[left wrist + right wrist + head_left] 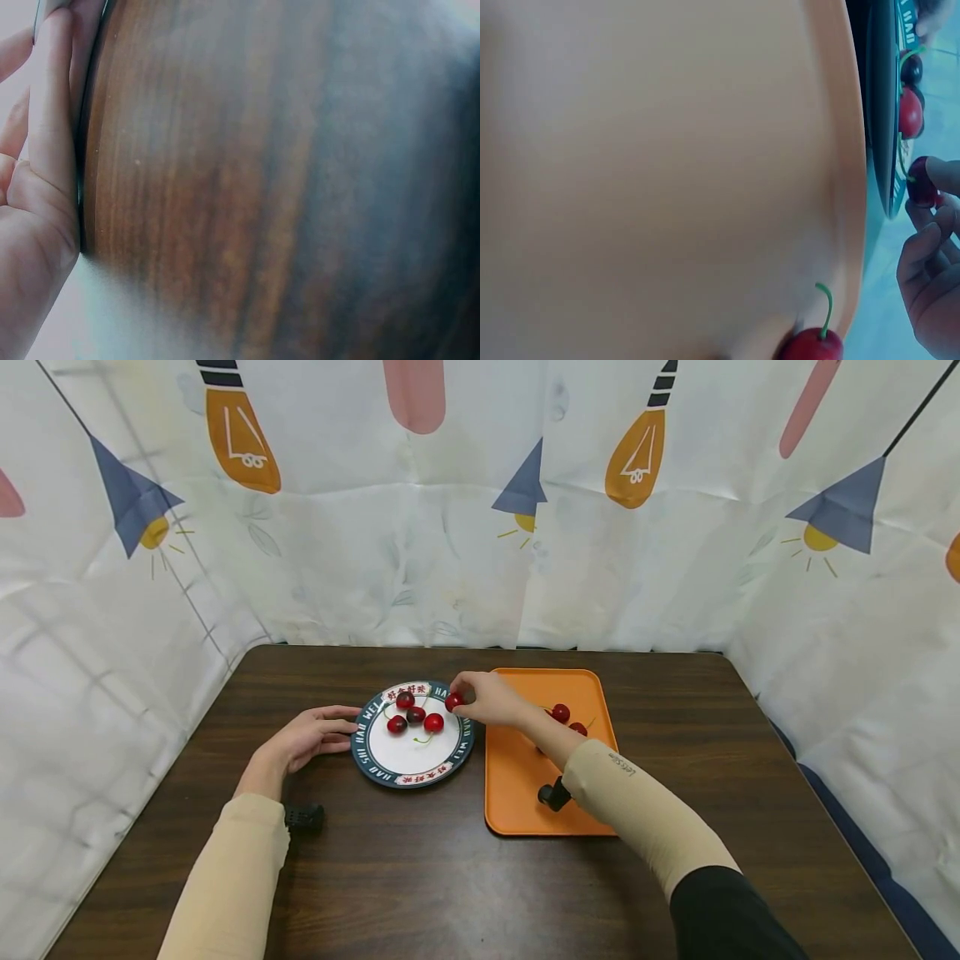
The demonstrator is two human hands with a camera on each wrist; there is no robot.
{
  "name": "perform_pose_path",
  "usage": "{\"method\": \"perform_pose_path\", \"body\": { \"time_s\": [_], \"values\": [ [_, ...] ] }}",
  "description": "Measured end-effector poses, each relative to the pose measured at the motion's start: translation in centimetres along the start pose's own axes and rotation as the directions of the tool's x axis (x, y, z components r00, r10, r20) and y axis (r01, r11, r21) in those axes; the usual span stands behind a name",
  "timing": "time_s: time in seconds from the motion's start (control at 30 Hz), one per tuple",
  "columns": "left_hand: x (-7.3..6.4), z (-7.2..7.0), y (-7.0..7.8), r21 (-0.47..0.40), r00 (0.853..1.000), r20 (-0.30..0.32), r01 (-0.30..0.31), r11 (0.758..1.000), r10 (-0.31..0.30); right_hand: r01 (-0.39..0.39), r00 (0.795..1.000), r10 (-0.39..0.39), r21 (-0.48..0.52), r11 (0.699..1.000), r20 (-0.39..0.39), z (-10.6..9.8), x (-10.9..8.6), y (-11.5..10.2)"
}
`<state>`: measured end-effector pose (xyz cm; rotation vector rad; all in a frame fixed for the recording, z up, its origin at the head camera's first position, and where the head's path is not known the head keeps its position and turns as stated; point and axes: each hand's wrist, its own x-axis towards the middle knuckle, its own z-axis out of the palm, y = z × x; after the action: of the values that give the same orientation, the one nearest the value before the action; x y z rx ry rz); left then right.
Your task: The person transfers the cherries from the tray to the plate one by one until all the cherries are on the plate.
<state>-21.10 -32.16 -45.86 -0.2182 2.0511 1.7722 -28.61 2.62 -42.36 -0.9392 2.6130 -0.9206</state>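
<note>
Cherries point(416, 715) are counted as four on one round plate point(408, 753), left of centre in the frame, where they are clustered in its upper half. One further cherry point(453, 702) is pinched between the thumb and fingers point(941, 176) of the right hand point(487, 696) at the plate's upper right rim; whether the plate is touched by it cannot be told. On one orange tray point(525, 802), right of centre, two cherries point(560, 713) are plainly seen in the upper right part; any others are partly hidden by the right forearm point(555, 739), so their full number cannot be told. The plate's left rim is met by the extended fingers of the left hand point(315, 735), by which nothing is grasped. One black device is worn at each wrist.

Only a narrow strip of the surface point(420, 877) is left between plate and tray. The tray's raised edge is shown running down the right wrist view. The tray's right side is crossed by the right sleeve point(652, 810). Broad room is offered at the lower centre and right of the frame. The surface's far edge is backed by one patterned curtain point(337, 568).
</note>
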Motion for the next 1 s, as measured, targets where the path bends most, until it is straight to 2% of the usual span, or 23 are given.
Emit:
{"method": "perform_pose_path", "body": {
  "time_s": [0.3,0.5,0.73,1.0],
  "values": [
    [0.0,0.0,0.0,-0.001,1.0,0.001,-0.008,1.0,0.008,-0.011,1.0,0.011,0.033,0.999,0.011,0.9,0.7,-0.7],
    [0.0,0.0,-0.1,0.005,1.0,0.002,-0.009,1.0,0.009,0.004,1.0,-0.002,0.077,0.997,-0.017,0.8,0.5,-0.3],
    [0.1,0.0,-0.1,-0.002,1.0,0.006,-0.011,1.0,0.011,0.017,0.998,-0.012,0.09,0.996,-0.059,-0.6,-0.8,0.9],
    [0.1,-0.1,-0.1,0.003,1.0,0.005,-0.018,1.0,0.018,0.018,0.997,-0.014,0.058,0.998,-0.071,-2.7,-2.6,2.4]
  ]
}}
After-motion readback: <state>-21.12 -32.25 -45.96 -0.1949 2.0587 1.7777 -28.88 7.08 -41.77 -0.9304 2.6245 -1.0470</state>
